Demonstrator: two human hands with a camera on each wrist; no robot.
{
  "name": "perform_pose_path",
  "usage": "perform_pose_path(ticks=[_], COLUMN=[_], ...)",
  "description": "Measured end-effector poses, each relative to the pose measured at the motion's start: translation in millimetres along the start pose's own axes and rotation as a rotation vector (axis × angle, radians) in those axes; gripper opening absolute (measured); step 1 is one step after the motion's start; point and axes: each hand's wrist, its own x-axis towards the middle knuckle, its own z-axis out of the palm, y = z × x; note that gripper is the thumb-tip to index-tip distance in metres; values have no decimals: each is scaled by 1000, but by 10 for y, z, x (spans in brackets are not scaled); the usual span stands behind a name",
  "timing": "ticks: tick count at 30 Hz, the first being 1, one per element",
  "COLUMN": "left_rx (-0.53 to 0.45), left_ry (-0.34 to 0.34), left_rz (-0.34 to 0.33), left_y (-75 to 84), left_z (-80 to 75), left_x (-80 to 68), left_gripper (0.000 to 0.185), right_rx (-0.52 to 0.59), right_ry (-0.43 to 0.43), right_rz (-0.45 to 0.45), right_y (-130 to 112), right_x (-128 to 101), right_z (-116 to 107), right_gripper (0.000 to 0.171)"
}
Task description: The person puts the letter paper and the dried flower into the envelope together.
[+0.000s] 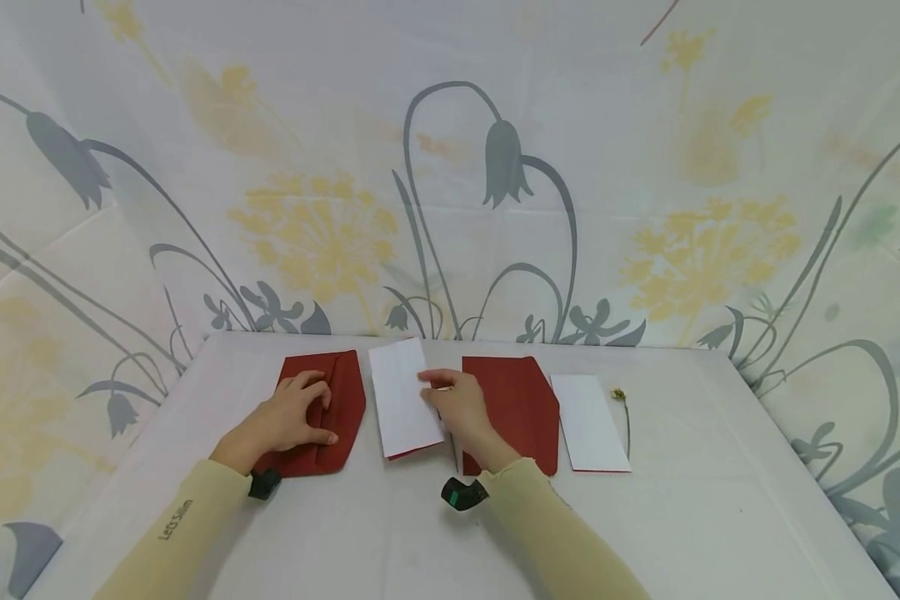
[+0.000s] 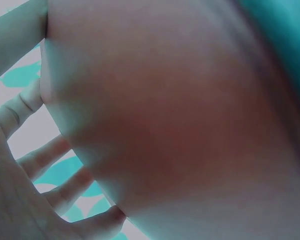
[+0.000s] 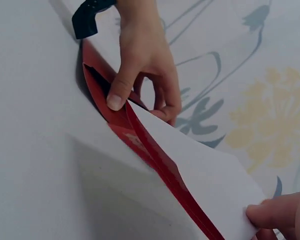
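My left hand (image 1: 288,417) grips a red envelope (image 1: 351,408) on the left of the table. In the right wrist view its thumb lies at the envelope's opening, with the other fingers curled beyond. A folded card (image 1: 401,400), white on the outer face and red inside, is pinched along its right side by my right hand (image 1: 461,408). The card is raised and tilted, one corner close to the left hand's thumb. In the left wrist view, fingers (image 2: 60,150) meet the edge of a large blurred surface; what it is I cannot tell.
Right of the right hand lies a second red envelope (image 1: 517,408), then another white card (image 1: 588,425) and a small dried flower (image 1: 619,394) on a thin stem. Another stem (image 1: 453,450) shows beneath the right hand. A flower-patterned cloth (image 1: 450,208) hangs behind the table.
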Motion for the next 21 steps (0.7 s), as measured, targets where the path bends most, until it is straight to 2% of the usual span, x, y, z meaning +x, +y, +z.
perform_pose_path(ticks=[13,21], left_rx=[8,4], left_ry=[-8,-8], left_rz=[-17,-18], left_y=[8,27], left_z=[-20,-29], left_x=[-7,-2], left_gripper=[47,47], right_rx=[-65,-42], right_ry=[36,-31], right_rz=[-105,-41], right_y=[-10,-60], right_x=[7,8], right_z=[195,196], right_gripper=[17,24])
